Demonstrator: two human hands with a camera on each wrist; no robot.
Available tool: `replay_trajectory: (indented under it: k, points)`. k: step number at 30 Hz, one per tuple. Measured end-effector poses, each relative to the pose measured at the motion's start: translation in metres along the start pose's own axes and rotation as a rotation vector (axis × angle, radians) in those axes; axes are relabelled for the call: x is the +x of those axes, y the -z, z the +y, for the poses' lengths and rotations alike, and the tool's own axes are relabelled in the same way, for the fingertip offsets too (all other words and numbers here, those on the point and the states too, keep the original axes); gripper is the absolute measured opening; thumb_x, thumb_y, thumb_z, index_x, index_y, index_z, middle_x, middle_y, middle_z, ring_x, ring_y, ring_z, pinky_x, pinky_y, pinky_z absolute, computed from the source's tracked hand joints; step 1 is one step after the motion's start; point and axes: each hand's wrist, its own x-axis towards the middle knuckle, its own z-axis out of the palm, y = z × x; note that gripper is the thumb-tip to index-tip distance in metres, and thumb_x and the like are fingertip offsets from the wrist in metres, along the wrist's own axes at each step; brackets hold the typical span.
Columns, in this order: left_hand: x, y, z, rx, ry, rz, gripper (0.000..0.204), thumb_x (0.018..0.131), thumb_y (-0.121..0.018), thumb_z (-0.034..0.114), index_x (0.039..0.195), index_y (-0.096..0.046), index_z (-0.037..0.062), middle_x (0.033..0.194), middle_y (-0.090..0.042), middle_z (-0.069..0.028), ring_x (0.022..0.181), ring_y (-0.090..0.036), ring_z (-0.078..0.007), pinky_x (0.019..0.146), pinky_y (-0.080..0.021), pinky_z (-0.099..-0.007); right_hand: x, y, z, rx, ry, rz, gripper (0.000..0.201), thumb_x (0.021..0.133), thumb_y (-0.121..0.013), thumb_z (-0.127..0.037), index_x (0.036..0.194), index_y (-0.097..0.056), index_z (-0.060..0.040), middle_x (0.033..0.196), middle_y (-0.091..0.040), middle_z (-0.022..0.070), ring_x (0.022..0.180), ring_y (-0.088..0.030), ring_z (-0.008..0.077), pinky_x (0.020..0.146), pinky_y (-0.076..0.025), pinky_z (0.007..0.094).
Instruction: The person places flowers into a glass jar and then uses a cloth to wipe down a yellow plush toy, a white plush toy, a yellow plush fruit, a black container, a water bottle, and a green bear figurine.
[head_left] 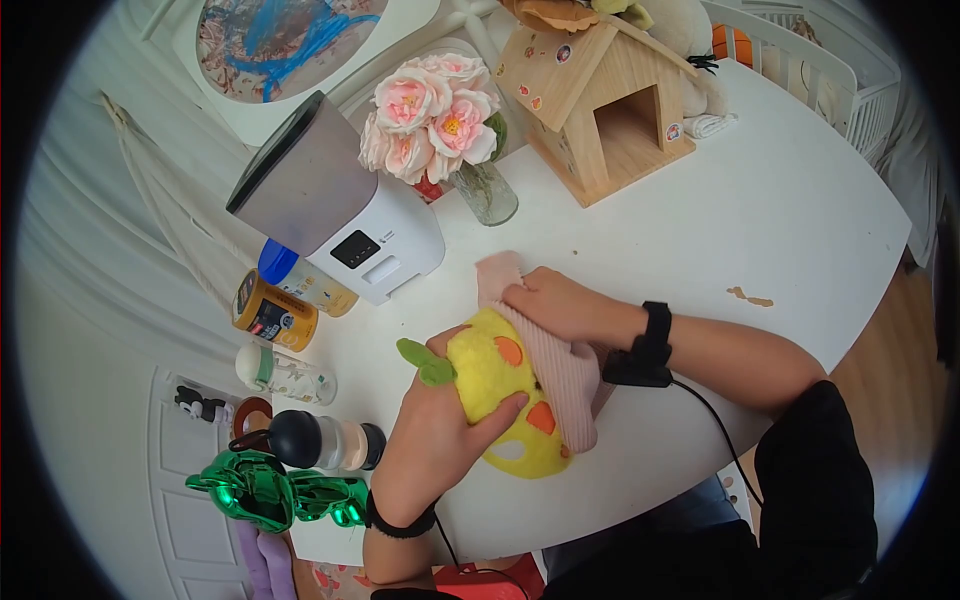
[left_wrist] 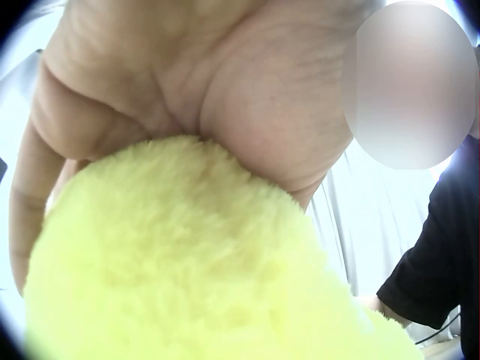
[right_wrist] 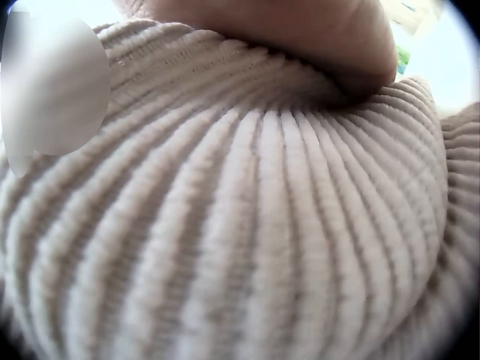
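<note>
A yellow plush toy (head_left: 488,375) with orange patches and a green leaf-like tuft (head_left: 426,362) lies tilted above the white table. My left hand (head_left: 437,440) grips it from the side, thumb across its front; in the left wrist view the palm (left_wrist: 195,82) curves over the yellow fur (left_wrist: 172,255). A pink ribbed cloth (head_left: 560,385) lies along the toy's right side. My right hand (head_left: 565,305) pinches the cloth near its upper end. The right wrist view shows ribbed fabric (right_wrist: 255,225) under part of the hand (right_wrist: 300,37). The fingertips inside the cloth are hidden.
Behind stand a wooden house (head_left: 600,110), a vase of pink flowers (head_left: 487,195) and a white dispenser (head_left: 385,240). Along the left are a yellow can (head_left: 275,312), several bottles, including a dark-capped one (head_left: 345,443), and a shiny green figure (head_left: 260,490).
</note>
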Motion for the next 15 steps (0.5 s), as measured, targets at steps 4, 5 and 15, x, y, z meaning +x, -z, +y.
replay_trajectory:
  k: [4,5,15]
  points:
    - [-0.002,0.002,0.005,0.022,0.031,-0.026,0.058,0.083,-0.078,0.024,0.127,-0.052,-0.0044,0.129,-0.051,-0.0215,0.107,-0.059,-0.0436,0.091,-0.05,-0.0445,-0.005,-0.003,0.008,-0.143,0.2,0.004,0.04,0.099,-0.044,-0.025,0.113,-0.066,0.0054,0.097,-0.069,0.0226,0.087,-0.068,0.0306,0.081,-0.053,0.0366]
    - [-0.002,0.0,0.005,0.0,0.119,-0.032,0.057,0.082,-0.078,0.023,0.126,-0.054,-0.0034,0.126,-0.054,-0.0219,0.106,-0.06,-0.0435,0.09,-0.051,-0.0447,-0.009,-0.008,0.007,-0.368,0.41,0.088,0.042,0.099,-0.044,-0.025,0.115,-0.064,0.008,0.101,-0.068,0.0223,0.092,-0.067,0.0302,0.086,-0.052,0.0367]
    - [-0.006,0.02,0.002,-0.055,0.185,-0.202,0.046,0.077,-0.08,0.02,0.113,-0.062,-0.0027,0.11,-0.067,-0.0217,0.099,-0.065,-0.0394,0.086,-0.052,-0.0415,-0.051,-0.031,-0.051,0.116,0.584,0.105,0.038,0.101,-0.043,-0.018,0.122,-0.057,0.0099,0.119,-0.061,0.0301,0.11,-0.059,0.0424,0.1,-0.045,0.0456]
